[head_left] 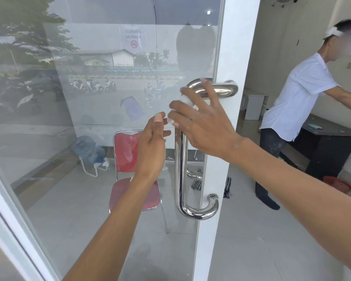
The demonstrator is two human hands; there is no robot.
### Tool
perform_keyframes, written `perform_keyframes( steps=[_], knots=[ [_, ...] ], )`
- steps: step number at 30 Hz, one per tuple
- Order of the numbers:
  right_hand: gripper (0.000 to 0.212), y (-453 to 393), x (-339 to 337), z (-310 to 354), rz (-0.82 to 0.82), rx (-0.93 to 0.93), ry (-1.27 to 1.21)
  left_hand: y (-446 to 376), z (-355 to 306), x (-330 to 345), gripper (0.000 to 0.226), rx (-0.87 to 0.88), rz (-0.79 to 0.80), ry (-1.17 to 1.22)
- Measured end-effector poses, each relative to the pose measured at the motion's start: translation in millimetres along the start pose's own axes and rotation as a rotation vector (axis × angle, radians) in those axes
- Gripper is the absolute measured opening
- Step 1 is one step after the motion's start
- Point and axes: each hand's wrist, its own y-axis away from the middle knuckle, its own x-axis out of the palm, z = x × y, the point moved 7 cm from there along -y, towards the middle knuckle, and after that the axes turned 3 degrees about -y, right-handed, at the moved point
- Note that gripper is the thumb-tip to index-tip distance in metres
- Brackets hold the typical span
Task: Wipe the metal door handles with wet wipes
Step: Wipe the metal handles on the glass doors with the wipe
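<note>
A polished metal door handle [180, 175] runs vertically along the glass door, curving into the white door frame [215, 163] at top and bottom. My right hand [201, 122] is at the handle's upper part, fingers curled around a crumpled white wet wipe [185, 100] that rests against the bar. My left hand [152, 147] is raised just left of the handle, thumb up and fingers loosely bent, holding nothing; its fingertips are close to the right hand's.
Behind the glass stand a red chair [128, 159] and a water jug [88, 150]. A person in a white shirt [298, 98] leans over a dark desk [328, 147] in the open doorway at right. A red basket [337, 184] sits on the floor.
</note>
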Motion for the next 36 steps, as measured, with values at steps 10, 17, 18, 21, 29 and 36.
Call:
perform_keyframes(
  steps=[10, 17, 18, 21, 29, 36],
  knots=[
    [0.020, 80.7, 50.1, 76.5, 0.069, -0.346, -0.047, 11.5, 22.4, -11.8, 0.042, -0.121, 0.056, -0.034],
    [0.031, 13.6, 15.0, 6.5, -0.057, -0.057, 0.043, 9.7, 21.6, -15.2, 0.042, -0.143, 0.058, -0.032],
    [0.033, 7.1, 9.2, -2.0, -0.081, -0.010, 0.052, 9.2, 20.8, -14.4, 0.041, -0.142, 0.059, -0.030],
    [0.032, 2.5, 1.6, -10.7, -0.110, 0.061, 0.077, 7.7, 18.0, -8.6, 0.037, -0.128, 0.069, -0.024],
    [0.029, 42.8, 33.8, 42.8, 0.047, -0.257, 0.066, 9.6, 19.4, 4.9, 0.033, -0.090, 0.119, -0.013],
    [0.038, -9.7, 11.4, 3.4, 0.019, -0.076, 0.111, 4.4, 19.9, -2.2, 0.040, -0.110, 0.065, 0.014]
  ],
)
